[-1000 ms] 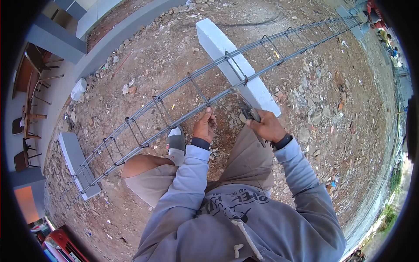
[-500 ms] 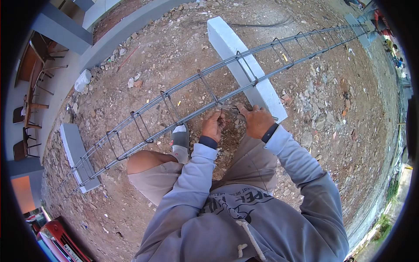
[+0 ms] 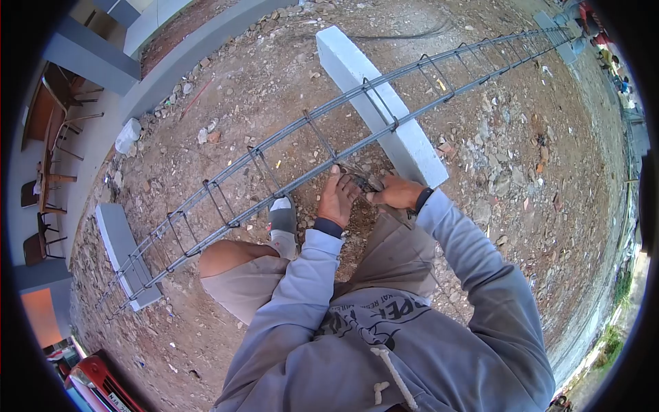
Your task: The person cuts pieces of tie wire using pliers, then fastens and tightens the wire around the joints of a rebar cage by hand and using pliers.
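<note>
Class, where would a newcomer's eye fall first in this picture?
First, the long steel bar cage running diagonally from lower left to upper right. Then the pale block under it, above centre. Last, the left hand and right hand close together near the middle, the right gripping a dark tool.

Earth ground [image 3: 274, 93] is littered with rubble [image 3: 480, 209]. Set on it: left block [image 3: 113, 237], middle block [image 3: 420, 156], far block [image 3: 568, 57]; rebar cage [image 3: 364, 143] laid across. Dark wire [image 3: 412, 36] strewn beyond.
</note>
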Action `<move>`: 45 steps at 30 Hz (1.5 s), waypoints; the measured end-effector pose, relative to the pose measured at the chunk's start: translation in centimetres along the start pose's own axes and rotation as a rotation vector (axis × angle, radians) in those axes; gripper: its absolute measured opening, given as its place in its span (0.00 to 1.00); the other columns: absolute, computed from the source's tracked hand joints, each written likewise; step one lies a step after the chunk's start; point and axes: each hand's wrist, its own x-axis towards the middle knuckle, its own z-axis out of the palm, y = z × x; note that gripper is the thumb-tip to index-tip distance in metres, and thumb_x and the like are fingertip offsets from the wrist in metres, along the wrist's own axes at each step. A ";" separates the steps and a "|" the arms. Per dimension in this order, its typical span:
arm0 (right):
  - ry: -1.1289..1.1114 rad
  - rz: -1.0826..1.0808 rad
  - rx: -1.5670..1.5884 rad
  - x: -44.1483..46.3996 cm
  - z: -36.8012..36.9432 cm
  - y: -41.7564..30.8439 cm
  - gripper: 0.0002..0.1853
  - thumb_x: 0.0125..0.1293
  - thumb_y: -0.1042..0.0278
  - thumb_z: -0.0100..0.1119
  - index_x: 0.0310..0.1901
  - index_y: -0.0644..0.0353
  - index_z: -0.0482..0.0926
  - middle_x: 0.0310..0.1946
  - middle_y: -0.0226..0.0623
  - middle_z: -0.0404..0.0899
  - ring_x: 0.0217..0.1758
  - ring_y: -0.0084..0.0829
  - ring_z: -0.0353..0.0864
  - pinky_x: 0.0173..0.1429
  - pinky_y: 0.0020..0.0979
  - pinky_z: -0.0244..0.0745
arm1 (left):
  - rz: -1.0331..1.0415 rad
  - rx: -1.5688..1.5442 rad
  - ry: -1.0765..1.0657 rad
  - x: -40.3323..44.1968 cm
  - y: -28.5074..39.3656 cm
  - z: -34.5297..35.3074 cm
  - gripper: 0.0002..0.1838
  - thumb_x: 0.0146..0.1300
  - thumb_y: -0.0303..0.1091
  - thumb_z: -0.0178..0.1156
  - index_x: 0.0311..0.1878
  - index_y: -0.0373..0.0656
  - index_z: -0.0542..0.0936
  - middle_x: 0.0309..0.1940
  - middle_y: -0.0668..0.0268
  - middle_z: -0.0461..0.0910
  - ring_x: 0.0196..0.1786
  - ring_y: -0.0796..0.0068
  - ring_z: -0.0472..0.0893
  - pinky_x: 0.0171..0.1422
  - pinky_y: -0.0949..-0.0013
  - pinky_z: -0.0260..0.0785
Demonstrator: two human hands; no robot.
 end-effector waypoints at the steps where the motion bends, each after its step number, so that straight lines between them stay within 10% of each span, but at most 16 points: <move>1: -0.097 -0.004 0.260 0.1 0.7 0.4 0.19 0.64 0.51 0.53 0.42 0.61 0.76 0.29 0.36 0.79 0.30 0.32 0.81 0.26 0.28 0.70 | -0.003 -0.031 -0.069 -0.2 0.3 1.1 0.24 0.61 0.51 0.58 0.48 0.40 0.73 0.35 0.64 0.75 0.35 0.69 0.75 0.45 0.63 0.71; 7: -0.326 -0.096 0.983 0.8 4.8 1.8 0.19 0.65 0.52 0.54 0.39 0.63 0.77 0.28 0.34 0.79 0.29 0.31 0.81 0.16 0.24 0.64 | -0.217 -0.142 -0.282 1.0 1.5 2.6 0.18 0.62 0.42 0.55 0.47 0.38 0.71 0.26 0.69 0.71 0.31 0.71 0.74 0.44 0.60 0.72; 20: 0.941 -0.062 -0.408 -4.7 11.0 0.6 0.31 0.56 0.52 0.60 0.55 0.66 0.65 0.42 0.58 0.75 0.42 0.54 0.78 0.48 0.49 0.71 | -0.130 0.073 0.040 2.4 -0.6 3.8 0.02 0.61 0.31 0.53 0.37 0.46 0.72 0.16 0.76 0.64 0.20 0.77 0.66 0.31 0.63 0.66; 26: 0.320 -0.057 0.129 -4.6 7.3 0.9 0.25 0.57 0.55 0.62 0.48 0.69 0.72 0.31 0.45 0.78 0.33 0.44 0.80 0.40 0.42 0.76 | -0.125 0.237 0.097 1.5 -0.4 2.6 0.10 0.63 0.42 0.57 0.36 0.46 0.73 0.22 0.71 0.72 0.28 0.72 0.75 0.32 0.63 0.70; 29: -0.237 -0.213 1.151 -4.3 5.4 3.6 0.24 0.60 0.50 0.60 0.44 0.68 0.75 0.29 0.40 0.78 0.32 0.37 0.81 0.36 0.36 0.77 | -0.207 0.029 -0.047 0.5 -0.4 2.7 0.15 0.63 0.48 0.58 0.38 0.45 0.73 0.30 0.66 0.76 0.36 0.66 0.78 0.41 0.59 0.73; 32: -0.336 -0.246 1.112 -3.7 4.5 4.5 0.29 0.61 0.42 0.57 0.44 0.67 0.75 0.31 0.39 0.79 0.34 0.34 0.82 0.35 0.36 0.77 | -0.307 -0.107 -0.125 -0.4 -1.6 3.0 0.19 0.64 0.50 0.55 0.44 0.43 0.74 0.38 0.60 0.79 0.43 0.61 0.80 0.53 0.54 0.73; 39: 0.819 -0.190 -0.228 -5.9 5.9 2.6 0.37 0.49 0.40 0.65 0.50 0.67 0.71 0.39 0.52 0.79 0.43 0.52 0.80 0.43 0.44 0.75 | -0.193 -0.239 -0.129 1.5 -3.3 2.3 0.11 0.67 0.43 0.50 0.36 0.45 0.72 0.29 0.66 0.76 0.36 0.65 0.76 0.49 0.55 0.72; 45: 0.885 0.086 -0.533 -4.2 8.9 2.8 0.28 0.51 0.57 0.63 0.50 0.67 0.68 0.38 0.53 0.78 0.40 0.50 0.80 0.44 0.46 0.74 | -0.155 -0.172 0.085 1.6 -3.6 4.2 0.15 0.68 0.46 0.50 0.28 0.48 0.66 0.20 0.70 0.65 0.26 0.72 0.68 0.36 0.60 0.66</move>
